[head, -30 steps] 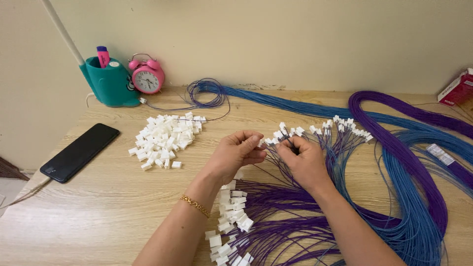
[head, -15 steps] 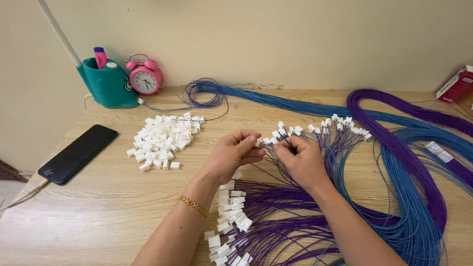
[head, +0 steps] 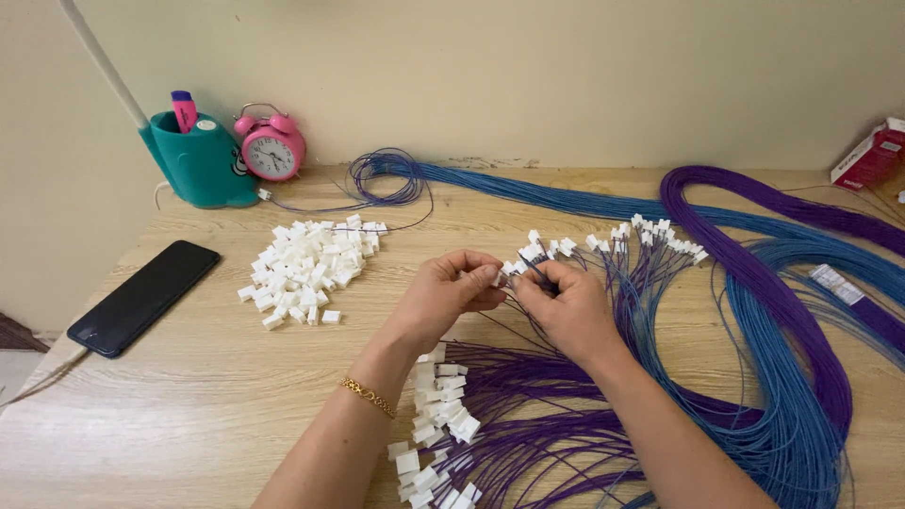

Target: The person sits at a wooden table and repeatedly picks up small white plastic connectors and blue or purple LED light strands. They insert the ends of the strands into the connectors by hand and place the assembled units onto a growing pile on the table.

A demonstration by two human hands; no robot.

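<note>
Both hands' grip (head: 509, 278) on white connector (head: 501, 276)

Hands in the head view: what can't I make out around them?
- What the left hand and right hand pinch: fingers cover it, too small to tell.
- Red box: cut off by the right edge.
- Wires: run off the right and bottom edges.
- Clock face: too small to read.
- Pole behind the teal cup: top cut off.

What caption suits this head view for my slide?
Two bare hands pinch purple wires beside loose white plastic connectors.
</note>
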